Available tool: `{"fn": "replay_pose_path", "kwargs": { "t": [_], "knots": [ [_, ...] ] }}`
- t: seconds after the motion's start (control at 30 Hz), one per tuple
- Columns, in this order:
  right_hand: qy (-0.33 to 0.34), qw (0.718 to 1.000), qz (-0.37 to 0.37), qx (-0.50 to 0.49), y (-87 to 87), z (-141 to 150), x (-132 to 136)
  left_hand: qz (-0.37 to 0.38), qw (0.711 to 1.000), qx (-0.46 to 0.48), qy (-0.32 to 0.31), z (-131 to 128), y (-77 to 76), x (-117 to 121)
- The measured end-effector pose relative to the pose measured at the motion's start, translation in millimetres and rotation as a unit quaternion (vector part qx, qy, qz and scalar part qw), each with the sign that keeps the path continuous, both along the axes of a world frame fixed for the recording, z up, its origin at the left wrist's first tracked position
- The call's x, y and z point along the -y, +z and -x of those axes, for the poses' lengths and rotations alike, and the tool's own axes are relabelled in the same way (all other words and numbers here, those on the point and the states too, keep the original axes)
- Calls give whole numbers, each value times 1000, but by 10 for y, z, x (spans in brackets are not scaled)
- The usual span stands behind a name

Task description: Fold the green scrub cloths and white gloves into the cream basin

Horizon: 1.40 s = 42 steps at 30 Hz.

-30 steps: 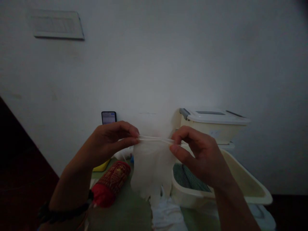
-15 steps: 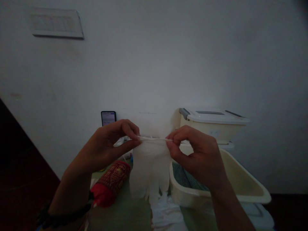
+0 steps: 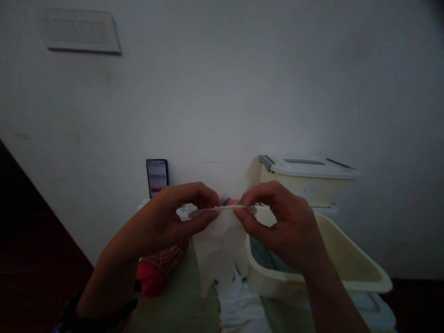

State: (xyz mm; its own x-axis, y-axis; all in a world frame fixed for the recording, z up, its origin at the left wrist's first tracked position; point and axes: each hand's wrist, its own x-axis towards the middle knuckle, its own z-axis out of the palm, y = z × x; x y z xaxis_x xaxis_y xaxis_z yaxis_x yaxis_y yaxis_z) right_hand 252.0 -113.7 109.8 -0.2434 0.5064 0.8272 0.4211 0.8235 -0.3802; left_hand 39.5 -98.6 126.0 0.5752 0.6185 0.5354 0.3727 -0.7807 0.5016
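Note:
A thin white glove (image 3: pixel 222 238) hangs in front of me, cuff up and fingers dangling. My left hand (image 3: pixel 176 210) pinches the cuff edge between thumb and fingers. On the other side of the cuff, my right hand (image 3: pixel 282 222) pinches it the same way, so the two hands are close together. Part of the cuff sticks out past the fingertips on both sides. Below the hanging fingers lies a white, wrinkled cloth item (image 3: pixel 243 307), perhaps another glove; the hanging fingers overlap it in view.
To the right sits a cream tub (image 3: pixel 360 259) with grey-green cloth (image 3: pixel 268 256) inside. Behind it is a lidded storage box (image 3: pixel 308 180). A red patterned cylindrical item (image 3: pixel 156 277) lies left on the green tabletop (image 3: pixel 173 310). A phone (image 3: pixel 157 178) stands against the wall.
My left hand has moved right along the cuff, closer to my right hand. The glove's cuff now looks bunched narrower, and the hanging fingers have swung.

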Motion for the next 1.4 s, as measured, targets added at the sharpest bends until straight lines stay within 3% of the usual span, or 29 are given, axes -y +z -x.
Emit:
{"fn": "replay_pose_path", "kwargs": {
  "t": [0.37, 0.63, 0.8, 1.0, 1.23, 1.3, 1.4],
  "knots": [
    [-53, 997, 29, 39, 77, -75, -13, -82, 993, 28, 81, 79, 2, -38],
    [-25, 998, 36, 44, 56, -3, 12, -53, 995, 3, 84, -109, -3, -14],
    [-34, 998, 39, 22, 54, 16, 25, -31, 989, 66, 128, -117, -40, -40],
    [-19, 995, 93, -24, 33, 28, 24, 33, 979, 165, 116, -144, -73, -75],
    [180, 958, 194, -106, 22, -10, 61, 88, 972, 211, 56, -166, -93, -86],
    [186, 959, 190, -99, 20, -31, 62, 107, 968, 225, 34, -157, -99, -90],
    [135, 980, 140, -37, 23, -59, 40, 123, 964, 237, 5, -156, -100, -92]
  ]
}}
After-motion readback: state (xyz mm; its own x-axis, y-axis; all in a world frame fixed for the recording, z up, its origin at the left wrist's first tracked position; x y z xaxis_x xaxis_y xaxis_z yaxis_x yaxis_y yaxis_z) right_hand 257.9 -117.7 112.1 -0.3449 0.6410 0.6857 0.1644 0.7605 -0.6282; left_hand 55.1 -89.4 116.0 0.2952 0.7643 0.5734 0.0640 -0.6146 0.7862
